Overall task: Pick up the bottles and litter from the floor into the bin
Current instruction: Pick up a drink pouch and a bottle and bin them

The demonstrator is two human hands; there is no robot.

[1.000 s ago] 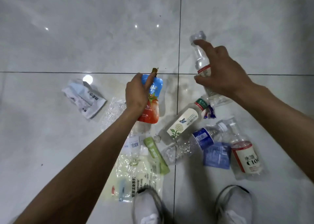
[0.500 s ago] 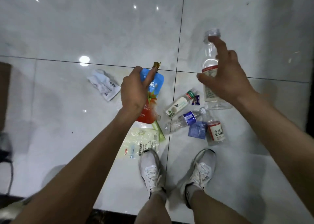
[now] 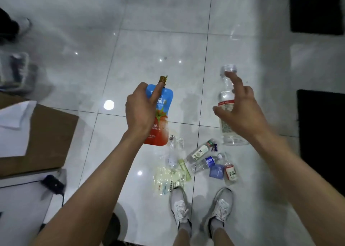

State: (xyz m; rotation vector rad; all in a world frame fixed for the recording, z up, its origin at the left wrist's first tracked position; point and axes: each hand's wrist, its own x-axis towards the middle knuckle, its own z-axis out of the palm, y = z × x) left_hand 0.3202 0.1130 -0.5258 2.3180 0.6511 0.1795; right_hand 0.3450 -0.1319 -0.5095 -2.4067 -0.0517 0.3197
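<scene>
The left hand (image 3: pixel 141 111) grips a pouch (image 3: pixel 159 118); the right hand (image 3: pixel 240 111) holds a clear bottle (image 3: pixel 225 100). More bottles (image 3: pixel 200 151) and wrappers (image 3: pixel 168 178) lie on the floor (image 3: pixel 149 49) by the shoes (image 3: pixel 179 206), with a box (image 3: pixel 46 133) at left

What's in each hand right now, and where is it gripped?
Left hand holds the juice pouch by its upper half; right hand holds the clear bottle around its middle.

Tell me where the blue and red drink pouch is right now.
In the head view, the drink pouch is off the floor, gripped in the left hand at centre frame, left of the clear bottle held in the right hand.
</scene>
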